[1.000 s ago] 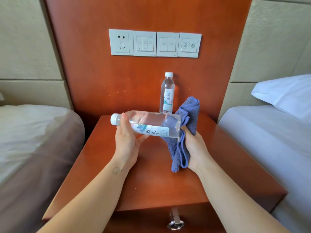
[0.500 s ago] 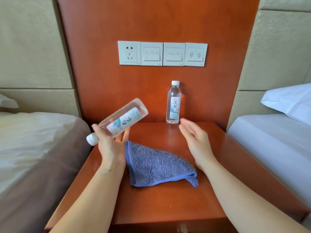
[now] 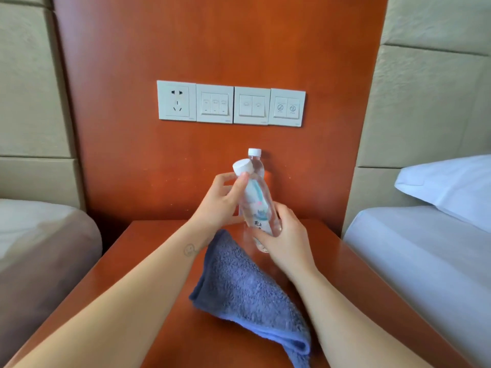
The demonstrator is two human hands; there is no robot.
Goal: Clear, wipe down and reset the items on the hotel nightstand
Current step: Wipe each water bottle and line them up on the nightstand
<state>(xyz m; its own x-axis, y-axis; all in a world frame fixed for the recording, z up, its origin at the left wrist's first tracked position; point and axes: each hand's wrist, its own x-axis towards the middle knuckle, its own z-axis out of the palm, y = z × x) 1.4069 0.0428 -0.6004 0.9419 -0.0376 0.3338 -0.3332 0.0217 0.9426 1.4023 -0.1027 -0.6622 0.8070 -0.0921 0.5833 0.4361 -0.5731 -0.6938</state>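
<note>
Wall: reddish wood panel (image 3: 212,49), beige padded panels (image 3: 430,102) either side
Plates: white socket and switches (image 3: 231,104) in a row
Furniture: beds (image 3: 425,261) flanking the wooden bench (image 3: 212,341), pillow (image 3: 451,187) on the right one
Light: daylight, I think

Glossy wood nightstand (image 3: 164,309); fluffy cloth (image 3: 247,290); clear, probably plastic bottle (image 3: 256,205)

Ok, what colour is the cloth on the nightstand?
Plain bluish-purple; the cloth shows clearly in the head view.
</note>
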